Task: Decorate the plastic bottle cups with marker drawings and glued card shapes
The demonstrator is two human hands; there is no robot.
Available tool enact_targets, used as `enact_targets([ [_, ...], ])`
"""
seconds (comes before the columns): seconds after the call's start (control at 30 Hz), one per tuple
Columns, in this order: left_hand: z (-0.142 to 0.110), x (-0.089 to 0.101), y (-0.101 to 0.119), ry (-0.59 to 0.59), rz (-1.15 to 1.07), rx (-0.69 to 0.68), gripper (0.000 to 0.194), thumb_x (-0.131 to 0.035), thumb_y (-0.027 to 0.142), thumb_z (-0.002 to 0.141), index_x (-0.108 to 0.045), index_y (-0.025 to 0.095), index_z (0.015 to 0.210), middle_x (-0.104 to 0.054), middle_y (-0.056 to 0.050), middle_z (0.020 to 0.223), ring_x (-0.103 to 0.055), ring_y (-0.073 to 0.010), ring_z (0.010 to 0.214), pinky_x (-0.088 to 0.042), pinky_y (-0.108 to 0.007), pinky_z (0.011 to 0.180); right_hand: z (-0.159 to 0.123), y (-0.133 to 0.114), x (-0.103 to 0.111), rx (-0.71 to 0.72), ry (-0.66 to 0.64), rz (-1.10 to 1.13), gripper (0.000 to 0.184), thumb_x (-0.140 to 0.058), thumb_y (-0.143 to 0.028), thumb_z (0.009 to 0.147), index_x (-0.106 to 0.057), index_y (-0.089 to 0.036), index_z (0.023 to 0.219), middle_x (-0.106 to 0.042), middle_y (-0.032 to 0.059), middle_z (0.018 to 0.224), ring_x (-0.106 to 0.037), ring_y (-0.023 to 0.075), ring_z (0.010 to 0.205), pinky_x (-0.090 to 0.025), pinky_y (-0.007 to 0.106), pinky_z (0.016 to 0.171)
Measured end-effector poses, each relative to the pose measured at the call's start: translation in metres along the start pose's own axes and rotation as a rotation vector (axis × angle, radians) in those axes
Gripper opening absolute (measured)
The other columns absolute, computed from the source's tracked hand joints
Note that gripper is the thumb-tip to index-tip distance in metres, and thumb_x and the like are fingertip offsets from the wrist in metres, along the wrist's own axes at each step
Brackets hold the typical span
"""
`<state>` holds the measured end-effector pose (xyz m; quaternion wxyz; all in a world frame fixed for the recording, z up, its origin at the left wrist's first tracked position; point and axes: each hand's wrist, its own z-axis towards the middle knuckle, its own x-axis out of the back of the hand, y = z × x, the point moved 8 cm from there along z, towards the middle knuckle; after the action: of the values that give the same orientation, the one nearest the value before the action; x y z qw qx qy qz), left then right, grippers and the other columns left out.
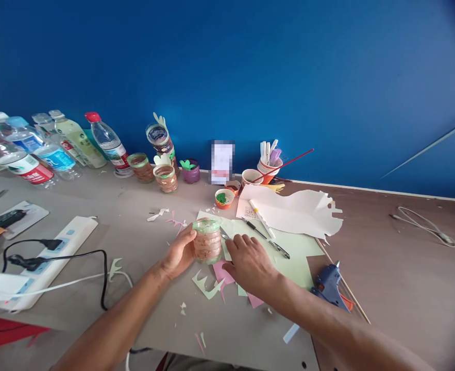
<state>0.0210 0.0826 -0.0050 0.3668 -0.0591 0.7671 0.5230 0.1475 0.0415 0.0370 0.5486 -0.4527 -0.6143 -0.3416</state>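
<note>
The left hand (183,251) grips the painted jar (207,242) in its fingers. Right of this jar is the right hand (250,262), its fingers bent over the paper; I cannot tell if they grip something.

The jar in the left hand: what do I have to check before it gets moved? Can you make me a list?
1. Left hand has the jar: ok, its fingers are around the side.
2. Jar is upright: ok, the open rim is on top.
3. Right hand is empty: cannot tell, its fingertips are partly hidden.
4. Table just in front of the jar has no scraps: not ok, a pale green scrap lies there.
5. Glue gun is away from the jar: ok, it lies off to the right.
6. Jar has nothing inside: cannot tell, the bottom inside is hidden.
</note>
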Motion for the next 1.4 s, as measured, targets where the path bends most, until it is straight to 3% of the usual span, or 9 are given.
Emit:
enact_targets([
  [0.1, 0.000, -0.002, 0.001, -0.012, -0.019, -0.012, 0.045, -0.068, 0.041, 0.082, -0.061, 0.019, 0.120, -0.069, -0.011, 0.107, -0.064, -0.0255, 0.099, -0.048, -0.042, 0.093, 0.009, -0.005, -0.006, 0.034, -0.016, -0.053, 0.013, -0.063, -0.017, 0.086, -0.065, -0.012, 0.098, -0.068, 0.0138, 0.095, -0.063, 0.0277, 0.089, -0.042, 0.037, 0.078],
  [0.23, 0.000, -0.003, 0.001, -0.035, -0.030, -0.024, 0.044, -0.067, 0.040, 0.083, -0.061, 0.018, 0.121, -0.070, -0.011, 0.106, -0.065, -0.0261, 0.098, -0.048, -0.043, 0.093, 0.005, -0.008, -0.008, 0.074, -0.032, -0.075, 0.024, -0.059, 0.003, 0.071, -0.066, -0.013, 0.087, -0.069, 0.0110, 0.085, -0.064, 0.0245, 0.079, -0.038, 0.034, 0.074],
  [0.37, 0.001, 0.002, -0.001, -0.023, -0.003, -0.008, 0.044, -0.067, 0.041, 0.084, -0.063, 0.015, 0.119, -0.070, -0.014, 0.113, -0.064, -0.0291, 0.105, -0.048, -0.043, 0.092, -0.012, 0.011, 0.014, 0.011, 0.143, 0.021, 0.023, -0.049, 0.001, 0.076, -0.065, -0.015, 0.080, -0.068, 0.0088, 0.075, -0.061, 0.0216, 0.070, -0.036, 0.033, 0.069],
  [0.5, 0.002, 0.004, -0.006, -0.045, 0.008, 0.029, 0.050, -0.071, 0.045, 0.080, -0.063, 0.017, 0.120, -0.068, -0.014, 0.118, -0.064, -0.0287, 0.108, -0.051, -0.041, 0.089, -0.033, 0.061, 0.052, -0.149, 0.442, 0.457, 0.018, -0.047, -0.014, 0.082, -0.064, -0.018, 0.085, -0.067, 0.0053, 0.072, -0.058, 0.0194, 0.066, -0.039, 0.031, 0.066],
  [0.63, 0.002, 0.003, -0.006, -0.062, 0.007, 0.019, 0.047, -0.071, 0.044, 0.080, -0.064, 0.019, 0.120, -0.069, -0.012, 0.116, -0.065, -0.0260, 0.104, -0.051, -0.038, 0.086, -0.032, 0.097, 0.051, -0.357, 0.384, 1.088, 0.009, -0.056, -0.028, 0.077, -0.062, -0.021, 0.078, -0.063, 0.0003, 0.067, -0.050, 0.0150, 0.058, -0.036, 0.028, 0.056],
  [0.77, 0.001, 0.004, -0.007, -0.026, 0.013, 0.032, 0.048, -0.072, 0.044, 0.080, -0.065, 0.018, 0.120, -0.070, -0.012, 0.116, -0.064, -0.0258, 0.105, -0.050, -0.036, 0.085, -0.006, 0.080, 0.051, -0.193, 0.357, 1.649, 0.010, -0.068, -0.031, 0.069, -0.064, -0.022, 0.070, -0.058, -0.0017, 0.066, -0.048, 0.0145, 0.065, -0.038, 0.029, 0.064],
  [0.87, 0.001, 0.005, -0.006, 0.004, 0.005, 0.028, 0.047, -0.072, 0.042, 0.080, -0.065, 0.018, 0.120, -0.070, -0.012, 0.115, -0.064, -0.0256, 0.104, -0.049, -0.036, 0.086, 0.013, 0.062, 0.046, -0.143, 0.394, 1.846, 0.016, -0.074, -0.032, 0.063, -0.062, -0.022, 0.062, -0.053, -0.0029, 0.062, -0.043, 0.0133, 0.063, -0.036, 0.029, 0.065],
  [1.17, 0.002, 0.006, -0.004, 0.023, -0.026, -0.002, 0.041, -0.073, 0.041, 0.079, -0.067, 0.021, 0.114, -0.071, -0.008, 0.106, -0.065, -0.0223, 0.095, -0.050, -0.035, 0.081, 0.033, 0.035, 0.029, -0.257, 0.375, 1.992, 0.023, -0.082, -0.036, 0.056, -0.063, -0.021, 0.057, -0.052, -0.0045, 0.057, -0.042, 0.0116, 0.060, -0.037, 0.027, 0.064],
  [1.4, 0.004, 0.004, -0.004, 0.010, -0.036, -0.030, 0.036, -0.073, 0.040, 0.079, -0.069, 0.020, 0.108, -0.071, -0.007, 0.103, -0.065, -0.0223, 0.096, -0.049, -0.034, 0.085, 0.033, 0.029, 0.018, -0.214, 0.320, 1.968, 0.023, -0.079, -0.038, 0.062, -0.063, -0.021, 0.062, -0.056, -0.0040, 0.061, -0.045, 0.0118, 0.061, -0.038, 0.027, 0.064],
])
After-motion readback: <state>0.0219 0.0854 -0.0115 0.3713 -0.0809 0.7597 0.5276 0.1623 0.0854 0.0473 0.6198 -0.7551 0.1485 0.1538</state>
